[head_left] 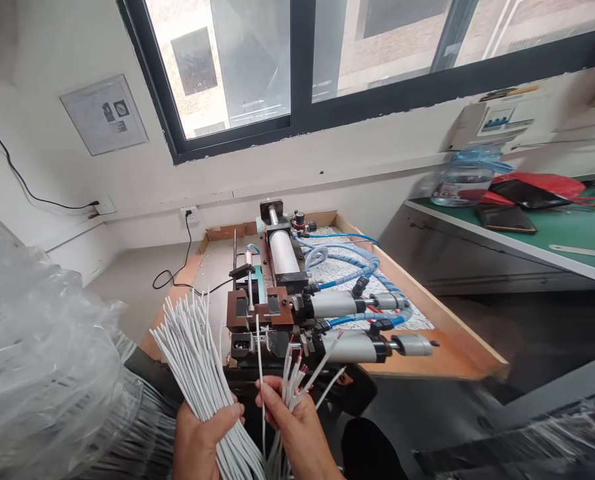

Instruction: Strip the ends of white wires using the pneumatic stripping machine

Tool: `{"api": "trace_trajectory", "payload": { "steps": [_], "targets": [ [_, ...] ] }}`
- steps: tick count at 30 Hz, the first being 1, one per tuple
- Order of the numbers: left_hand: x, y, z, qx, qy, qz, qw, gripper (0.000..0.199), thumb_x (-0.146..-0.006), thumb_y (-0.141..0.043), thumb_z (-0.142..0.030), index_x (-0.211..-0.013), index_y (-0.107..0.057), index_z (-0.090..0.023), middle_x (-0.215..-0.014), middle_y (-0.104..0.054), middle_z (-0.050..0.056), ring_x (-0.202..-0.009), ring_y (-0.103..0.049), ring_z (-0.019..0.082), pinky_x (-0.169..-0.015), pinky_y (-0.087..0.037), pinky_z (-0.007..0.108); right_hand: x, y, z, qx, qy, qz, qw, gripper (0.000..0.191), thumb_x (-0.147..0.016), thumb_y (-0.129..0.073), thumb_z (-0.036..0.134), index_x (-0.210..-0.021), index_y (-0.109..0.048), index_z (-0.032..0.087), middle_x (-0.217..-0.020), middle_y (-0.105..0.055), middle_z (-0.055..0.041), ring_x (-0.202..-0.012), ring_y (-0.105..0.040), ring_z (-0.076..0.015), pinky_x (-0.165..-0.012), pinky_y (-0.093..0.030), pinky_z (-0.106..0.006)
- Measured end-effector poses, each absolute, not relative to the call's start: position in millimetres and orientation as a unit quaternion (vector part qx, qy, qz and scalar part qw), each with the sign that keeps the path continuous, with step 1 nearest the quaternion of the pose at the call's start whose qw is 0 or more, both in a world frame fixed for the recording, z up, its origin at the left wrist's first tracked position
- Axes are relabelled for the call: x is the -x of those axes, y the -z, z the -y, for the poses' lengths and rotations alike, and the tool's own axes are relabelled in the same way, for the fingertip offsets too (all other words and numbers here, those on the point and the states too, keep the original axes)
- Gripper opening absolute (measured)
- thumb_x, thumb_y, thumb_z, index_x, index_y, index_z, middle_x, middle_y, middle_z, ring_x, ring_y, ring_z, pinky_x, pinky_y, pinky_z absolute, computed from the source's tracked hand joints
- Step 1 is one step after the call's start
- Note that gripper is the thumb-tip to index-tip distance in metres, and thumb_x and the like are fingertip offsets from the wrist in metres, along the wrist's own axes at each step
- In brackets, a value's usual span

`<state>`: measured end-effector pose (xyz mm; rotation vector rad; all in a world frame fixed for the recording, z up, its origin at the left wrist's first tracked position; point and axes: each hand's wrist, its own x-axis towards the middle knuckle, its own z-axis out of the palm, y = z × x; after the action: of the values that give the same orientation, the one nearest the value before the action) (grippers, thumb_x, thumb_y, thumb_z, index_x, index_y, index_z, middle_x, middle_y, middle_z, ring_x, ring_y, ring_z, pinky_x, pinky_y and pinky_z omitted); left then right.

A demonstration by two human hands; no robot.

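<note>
My left hand [204,433] is closed round a thick bundle of white cables [194,353], whose ends fan out upward. Just right of it, my right hand [294,423] pinches a single white cable [260,353] between thumb and fingertips. That cable stands upright, its tip in front of the brown clamp blocks of a pneumatic machine [260,313]. Several more white cables [293,380] with reddish wire ends stick up from my right hand. The machine has silver cylinders [340,305] on its right side.
Blue air hoses [362,267] curl behind the cylinders inside a wooden-edged tray [427,300]. Clear plastic wrap [42,360] over more cables fills the left side. A green table [542,243] at the right bears a plastic jug [464,177] and a red bag [547,183].
</note>
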<state>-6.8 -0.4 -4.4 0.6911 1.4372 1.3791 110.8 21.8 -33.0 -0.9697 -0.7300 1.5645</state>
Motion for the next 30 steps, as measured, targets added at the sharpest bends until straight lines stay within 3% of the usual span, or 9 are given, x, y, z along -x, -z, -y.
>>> {"api": "trace_trajectory", "payload": {
  "steps": [9, 15, 23, 27, 30],
  "targets": [
    [5, -1, 1, -0.269, -0.577, -0.588, 0.499, 0.018, -0.048, -0.070, -0.015, -0.063, -0.062, -0.013, -0.054, -0.063, 0.002, -0.052, -0.058, 0.018, -0.054, -0.045, 0.030, -111, 25, -28, 0.402, -0.681, 0.297, 0.535, 0.027, -0.064, -0.064, 0.039, -0.066, -0.063, 0.012, -0.050, -0.049, 0.0027, -0.043, -0.032, -0.0067, -0.043, -0.023, -0.020],
    [6, 4, 3, -0.282, -0.584, -0.576, 0.498, 0.018, -0.049, -0.069, -0.013, -0.065, -0.062, -0.012, -0.056, -0.063, 0.001, -0.053, -0.058, 0.018, -0.053, -0.044, 0.030, -112, 35, -32, 0.407, -0.675, 0.335, 0.516, 0.029, -0.066, -0.063, 0.040, -0.075, -0.065, 0.013, -0.054, -0.050, 0.0024, -0.044, -0.033, -0.0079, -0.044, -0.024, -0.021],
    [12, 7, 7, -0.289, -0.613, -0.548, 0.491, 0.014, -0.052, -0.066, -0.006, -0.062, -0.059, -0.013, -0.049, -0.057, -0.003, -0.045, -0.050, 0.012, -0.047, -0.038, 0.025, -127, 82, -4, 0.444, -0.625, 0.440, 0.467, 0.024, -0.064, -0.064, 0.038, -0.068, -0.068, 0.015, -0.063, -0.063, -0.0037, -0.066, -0.053, -0.0194, -0.065, -0.038, -0.030],
    [16, 9, 8, -0.274, -0.623, -0.531, 0.504, 0.013, -0.051, -0.066, -0.005, -0.059, -0.059, -0.012, -0.048, -0.056, -0.003, -0.045, -0.050, 0.011, -0.047, -0.038, 0.024, -156, 98, 14, 0.523, -0.553, 0.407, 0.505, 0.029, -0.058, -0.067, 0.042, -0.067, -0.067, 0.015, -0.062, -0.064, -0.0052, -0.067, -0.055, -0.0235, -0.066, -0.040, -0.033],
    [20, 10, 10, -0.263, -0.623, -0.514, 0.528, 0.014, -0.048, -0.067, -0.005, -0.059, -0.060, -0.011, -0.048, -0.057, -0.002, -0.044, -0.051, 0.011, -0.047, -0.039, 0.025, -193, 83, 18, 0.589, -0.453, 0.368, 0.559, 0.036, -0.060, -0.065, 0.042, -0.082, -0.064, 0.014, -0.074, -0.064, -0.0068, -0.073, -0.055, -0.0246, -0.069, -0.041, -0.035]
  ]
}}
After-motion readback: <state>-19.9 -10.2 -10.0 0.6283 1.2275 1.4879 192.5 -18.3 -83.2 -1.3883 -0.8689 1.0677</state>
